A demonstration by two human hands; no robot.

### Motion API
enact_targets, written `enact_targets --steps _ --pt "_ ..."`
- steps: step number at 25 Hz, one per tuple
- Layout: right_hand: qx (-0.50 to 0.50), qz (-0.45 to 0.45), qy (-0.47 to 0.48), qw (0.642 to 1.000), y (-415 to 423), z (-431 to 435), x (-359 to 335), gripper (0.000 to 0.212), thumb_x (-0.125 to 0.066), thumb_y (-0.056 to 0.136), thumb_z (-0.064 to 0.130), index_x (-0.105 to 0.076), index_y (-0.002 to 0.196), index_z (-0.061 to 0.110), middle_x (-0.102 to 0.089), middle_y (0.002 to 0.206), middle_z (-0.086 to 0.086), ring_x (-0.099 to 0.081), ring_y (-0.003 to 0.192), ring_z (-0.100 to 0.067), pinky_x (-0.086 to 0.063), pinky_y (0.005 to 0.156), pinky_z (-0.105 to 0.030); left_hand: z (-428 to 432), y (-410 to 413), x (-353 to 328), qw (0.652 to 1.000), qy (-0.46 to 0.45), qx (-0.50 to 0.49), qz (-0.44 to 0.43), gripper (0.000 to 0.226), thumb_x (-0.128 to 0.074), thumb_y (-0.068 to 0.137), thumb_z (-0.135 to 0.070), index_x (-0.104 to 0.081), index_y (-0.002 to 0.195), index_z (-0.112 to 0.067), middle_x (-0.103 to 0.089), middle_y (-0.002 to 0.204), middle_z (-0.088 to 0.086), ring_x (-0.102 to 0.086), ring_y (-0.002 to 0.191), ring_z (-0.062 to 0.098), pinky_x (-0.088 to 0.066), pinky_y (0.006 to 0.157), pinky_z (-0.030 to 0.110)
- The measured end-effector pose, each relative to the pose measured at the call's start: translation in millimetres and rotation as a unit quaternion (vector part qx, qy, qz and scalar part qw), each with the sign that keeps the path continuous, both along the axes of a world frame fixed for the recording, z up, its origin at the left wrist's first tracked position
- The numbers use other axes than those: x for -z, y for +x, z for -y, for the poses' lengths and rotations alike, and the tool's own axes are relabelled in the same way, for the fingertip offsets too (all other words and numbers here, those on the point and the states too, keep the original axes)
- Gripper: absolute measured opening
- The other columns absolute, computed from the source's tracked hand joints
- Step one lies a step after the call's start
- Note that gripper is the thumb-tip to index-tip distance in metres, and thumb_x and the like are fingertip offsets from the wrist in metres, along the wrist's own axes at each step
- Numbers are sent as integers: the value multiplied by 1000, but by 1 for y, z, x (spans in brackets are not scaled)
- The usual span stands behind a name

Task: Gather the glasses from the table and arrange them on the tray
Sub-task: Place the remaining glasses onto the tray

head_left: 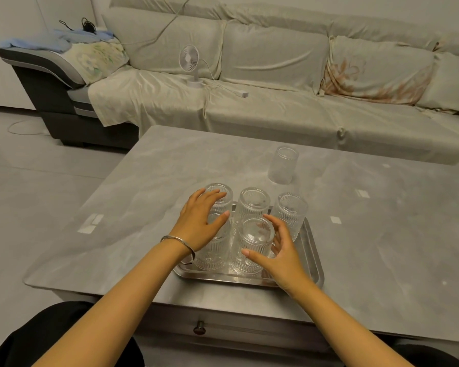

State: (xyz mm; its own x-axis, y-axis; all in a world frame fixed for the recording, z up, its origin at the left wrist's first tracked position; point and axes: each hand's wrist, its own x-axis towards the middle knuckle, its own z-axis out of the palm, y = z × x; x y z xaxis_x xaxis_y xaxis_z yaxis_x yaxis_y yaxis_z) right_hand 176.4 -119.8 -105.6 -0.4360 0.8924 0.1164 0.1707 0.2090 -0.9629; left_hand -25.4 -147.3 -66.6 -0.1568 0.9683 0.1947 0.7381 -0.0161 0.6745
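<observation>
A steel tray (314, 256) lies near the table's front edge. Several ribbed clear glasses stand upside down on it: three in the back row (252, 205) and two in front. My left hand (200, 221) hovers with spread fingers over the two left glasses, hiding the top of the near-left glass (212, 254). My right hand (281, 251) curves loosely around the near-middle glass (253, 241), thumb in front and fingers to its right, without a firm hold. One more glass (282, 165) stands upside down alone on the table beyond the tray.
The grey table (382, 234) has small white tape marks and a drawer knob (199, 327) on its front. Behind it is a covered sofa (276, 109) with a small white fan (190, 63) and a cable.
</observation>
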Motion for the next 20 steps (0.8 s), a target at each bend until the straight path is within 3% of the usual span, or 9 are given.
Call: enact_targets --steps 4,9,14,16,20 --pt "7 -20 25 999 7 -7 -27 75 -79 60 45 -43 126 42 -50 131 19 -50 119 5 -42 99 -16 -21 -5 -20 999 33 3 20 45 -49 89 -34 -41 133 -25 -43 141 -2 -24 137 19 -25 113 41" --pt "31 -77 37 996 22 -77 -79 57 -75 65 34 -53 118 29 -59 123 10 -60 111 -5 -51 90 -23 -90 -7 -50 999 30 34 19 46 -49 89 -35 -41 133 -22 -45 140 2 -35 131 19 -28 105 30" --pt "88 -69 3 994 32 -176 -77 66 -73 64 39 -51 125 27 -55 126 11 -58 106 2 -50 71 -9 -172 0 -52 996 -44 59 45 53 -51 88 -38 -37 136 -22 -39 145 2 -36 132 20 -32 103 32" --pt "99 -51 -16 994 33 -213 -64 68 -75 69 36 -47 130 28 -51 131 9 -55 109 -3 -48 73 -13 -205 6 -46 991 -88 67 72 55 -49 88 -42 -34 137 -23 -37 147 2 -36 133 22 -32 105 35" --pt "107 -46 -66 991 28 -269 -35 70 -74 75 32 -42 137 24 -46 141 2 -49 119 -11 -43 94 -26 -260 16 -34 975 -168 105 96 59 -43 87 -50 -27 140 -29 -32 150 -1 -38 132 22 -32 107 37"
